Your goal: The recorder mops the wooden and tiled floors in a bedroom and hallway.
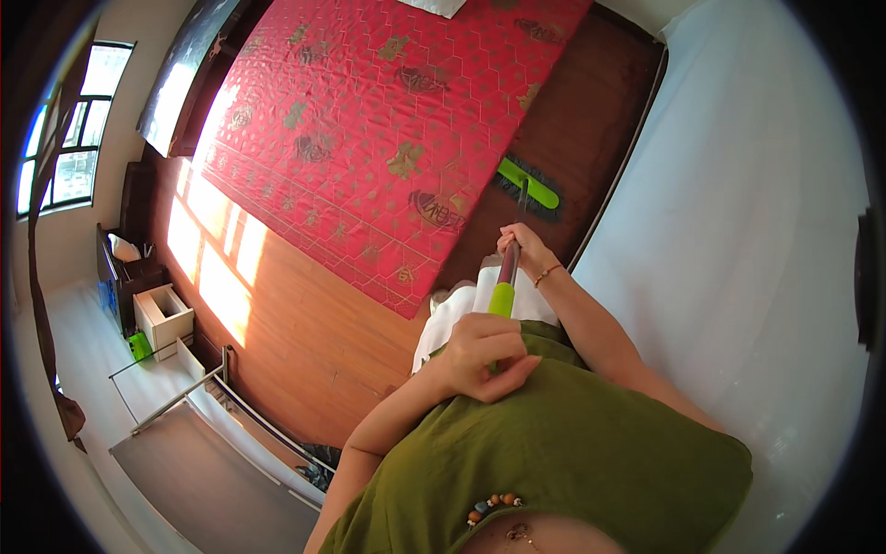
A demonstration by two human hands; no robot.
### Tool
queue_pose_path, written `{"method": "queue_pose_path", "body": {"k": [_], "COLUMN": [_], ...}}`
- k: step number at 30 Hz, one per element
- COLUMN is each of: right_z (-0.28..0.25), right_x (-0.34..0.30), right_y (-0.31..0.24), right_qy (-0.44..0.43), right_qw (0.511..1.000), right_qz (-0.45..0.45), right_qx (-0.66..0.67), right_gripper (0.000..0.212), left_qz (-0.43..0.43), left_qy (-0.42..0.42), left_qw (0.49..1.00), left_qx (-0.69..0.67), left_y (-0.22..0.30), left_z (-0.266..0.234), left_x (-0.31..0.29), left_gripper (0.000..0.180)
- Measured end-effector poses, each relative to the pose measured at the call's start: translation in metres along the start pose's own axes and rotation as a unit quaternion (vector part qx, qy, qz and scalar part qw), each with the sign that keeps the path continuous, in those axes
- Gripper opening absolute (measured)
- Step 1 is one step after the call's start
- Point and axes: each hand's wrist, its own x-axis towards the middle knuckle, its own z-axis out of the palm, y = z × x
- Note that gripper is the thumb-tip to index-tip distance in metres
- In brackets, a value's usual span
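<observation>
The broom [508,266] extends obliquely from the person's torso, away and slightly to the right. Its bright green head [535,187], fringed with dark bristles, rests on a dark brown surface [595,102], just beside the right edge of a red patterned sheet [369,138]. The right hand [524,251] is the forward hand: its fingers are closed around the shaft, between the head and the green grip [501,300]. A bracelet [547,274] encircles the right wrist. The left hand [482,355] is positioned nearer the torso, at the rear end of the handle; its fingers are curled in around the end below the green grip, although the handle inside the hand is hidden. The person wears a green top [591,434]; white cloth [461,309] shows beyond it, near the handle. To the left, sunlight falls in bright patches on an orange-brown wooden floor [305,346]. A cream box [164,314] with an opening in its top stands at the far left, below a window [78,138].
</observation>
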Motion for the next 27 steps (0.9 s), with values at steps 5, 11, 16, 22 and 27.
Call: {"method": "queue_pose_path", "body": {"k": [5, 11, 16, 22, 27], "right_z": [0.011, -0.016, -0.010, -0.022, -0.038], "right_x": [0.010, 0.033, 0.031, 0.019, 0.002], "right_y": [0.001, 0.060, 0.157, 0.261, 0.330], "right_qy": [0.006, 0.054, 0.052, 0.003, -0.001], "right_qw": [0.998, 0.996, 0.991, 0.993, 0.995], "right_qz": [-0.053, -0.036, -0.029, -0.052, -0.096], "right_qx": [-0.038, -0.068, -0.119, -0.110, -0.039], "right_gripper": [0.022, 0.019, 0.018, 0.019, 0.022], "left_qz": [0.016, 0.054, 0.036, 0.043, 0.049], "left_qy": [-0.018, -0.055, -0.039, -0.064, -0.097], "left_qw": [0.999, 0.996, 0.998, 0.997, 0.994], "left_qx": [0.035, 0.044, 0.046, 0.029, 0.010], "left_y": [-0.035, -0.032, 0.004, 0.036, 0.064], "left_z": [-0.013, -0.032, -0.068, -0.102, -0.124], "left_x": [-0.030, -0.101, -0.171, -0.248, -0.285], "left_gripper": [0.015, 0.024, 0.025, 0.024, 0.028]}}
